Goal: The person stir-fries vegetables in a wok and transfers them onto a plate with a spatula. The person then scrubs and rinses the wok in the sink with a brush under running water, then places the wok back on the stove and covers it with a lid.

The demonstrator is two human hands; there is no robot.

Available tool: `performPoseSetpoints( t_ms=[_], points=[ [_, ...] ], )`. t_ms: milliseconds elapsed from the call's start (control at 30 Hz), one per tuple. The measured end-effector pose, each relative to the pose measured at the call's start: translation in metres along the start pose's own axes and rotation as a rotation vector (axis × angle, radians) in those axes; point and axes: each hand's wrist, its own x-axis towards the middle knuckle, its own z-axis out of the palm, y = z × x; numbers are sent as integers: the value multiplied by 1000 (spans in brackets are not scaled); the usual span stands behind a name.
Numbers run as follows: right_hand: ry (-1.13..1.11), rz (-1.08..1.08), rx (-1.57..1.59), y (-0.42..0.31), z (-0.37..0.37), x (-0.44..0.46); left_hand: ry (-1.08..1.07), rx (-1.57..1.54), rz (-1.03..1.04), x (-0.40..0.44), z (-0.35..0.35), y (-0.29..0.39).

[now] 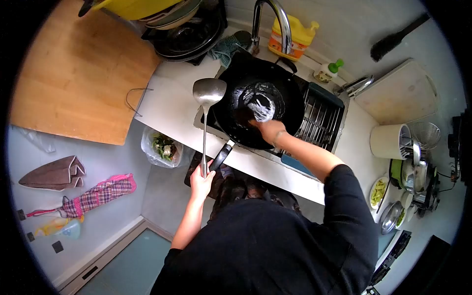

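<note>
A black wok [290, 98] sits tilted over the sink, with white suds smeared across its inside. My right hand [269, 130] reaches into it, fingers closed on a white, foamy scrubber [263, 109] pressed to the inner wall. Suds blur the scrubber's exact kind. At the counter's front edge, my left hand [200, 183] is closed around the long metal handle of a wok spatula [209, 91], its blade pointing up beside the wok. The black wok handle [223, 155] ends at the same fingers and seems gripped along with it.
A faucet [284, 29] arches over the wok's far side, near a yellow detergent jug [293, 37] and a green-capped bottle [328, 71]. A drying rack [319, 120] lies right of the wok. A wooden board [78, 73] stands left, above a bag of scraps [162, 147].
</note>
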Motion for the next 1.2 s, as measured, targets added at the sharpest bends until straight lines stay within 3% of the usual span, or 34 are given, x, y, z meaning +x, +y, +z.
performPoseSetpoints(
  t_ms=[133, 233, 300, 367, 400, 500, 567, 700, 767, 800, 933, 1100, 1200],
  points=[
    [196, 140, -56, 31, -6, 65, -18, 32, 53, -2, 0, 7],
    [148, 275, -21, 62, -14, 34, -11, 22, 16, -6, 1, 12],
    [140, 272, -13, 65, 2, -1, -13, 31, -10, -4, 1, 13],
    [-29, 273, -56, 38, 16, -25, -19, 50, 22, -2, 0, 10],
    [-33, 151, -92, 26, 32, -24, -16, 20, 48, -1, 1, 6],
    [70, 57, 31, -11, 20, -5, -19, 36, 63, 2, 1, 1],
    [62, 129, -63, 3, 10, 34, -30, 78, 59, 3, 0, 2],
    [145, 318, 79, 40, -12, 14, -59, -1, 47, 4, -1, -2],
    [127, 263, 35, 37, 10, -13, -64, -2, 61, 4, -2, -1],
    [6, 236, -40, 29, 27, -16, -53, 20, 56, 3, -1, 0],
    [-7, 76, -25, -8, -3, -28, -49, 49, 50, 1, -2, 8],
    [121, 318, 82, 34, 3, -16, -10, 2, 19, -2, 2, 14],
    [-88, 86, -211, 10, -5, -51, -13, -31, 13, 0, 2, 10]
  ],
)
